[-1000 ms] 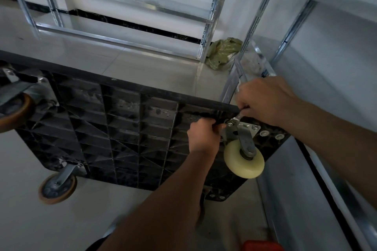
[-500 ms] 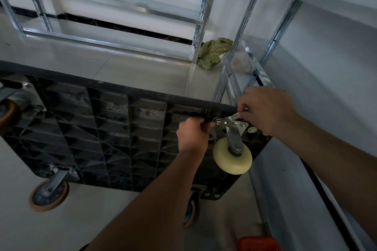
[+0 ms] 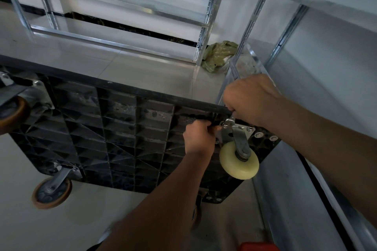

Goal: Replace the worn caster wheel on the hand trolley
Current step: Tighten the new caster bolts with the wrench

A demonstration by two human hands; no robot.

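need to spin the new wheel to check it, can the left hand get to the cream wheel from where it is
Probably yes. The left hand grips a dark tool at the caster's mounting plate, right beside the cream wheel, with nothing between them. It would have to let go of the tool first; the right hand sits above, clear.

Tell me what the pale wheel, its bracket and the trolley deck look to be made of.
Pale wheel: smooth cream plastic, perhaps nylon; uniform and slightly glossy.
Bracket: bright, silvery metal, probably plated steel; it reflects light.
Trolley deck: black moulded plastic, matt and dusty; its underside is a grid of ribs.
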